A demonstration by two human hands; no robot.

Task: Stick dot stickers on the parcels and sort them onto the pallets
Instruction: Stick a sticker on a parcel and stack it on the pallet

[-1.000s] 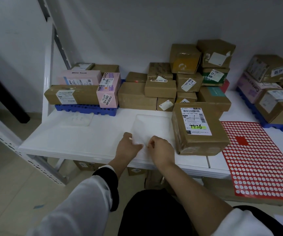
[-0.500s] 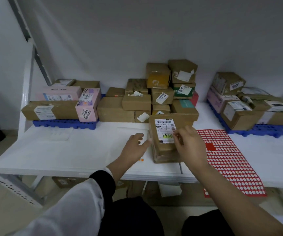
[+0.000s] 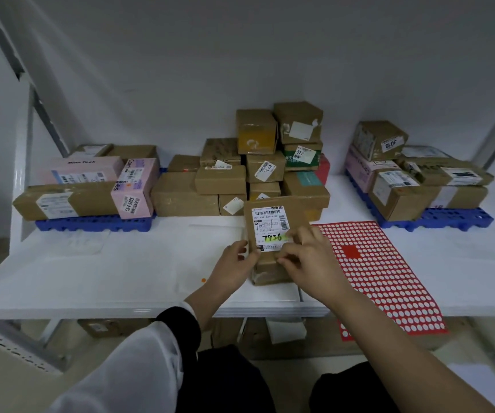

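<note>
A brown parcel with a white label marked 7436 stands near the front of the white table. My left hand grips its left side, thumb on the top edge. My right hand holds its near right corner, bent fingers on the label's lower right and thumb along the near top edge. No dot sticker shows under the fingers. A red sticker sheet lies just right of the parcel and hangs over the table edge. Blue pallets with parcels stand at the back left and back right.
A pile of brown parcels stands against the wall behind the held one. One small orange dot lies on the table left of my left wrist. A clear sheet lies in front of the left pallet. More boxes sit under the table.
Both hands left the clear sheet at the table's front and moved right to the parcel. The left hand took its left side; the right hand came down onto the label.
</note>
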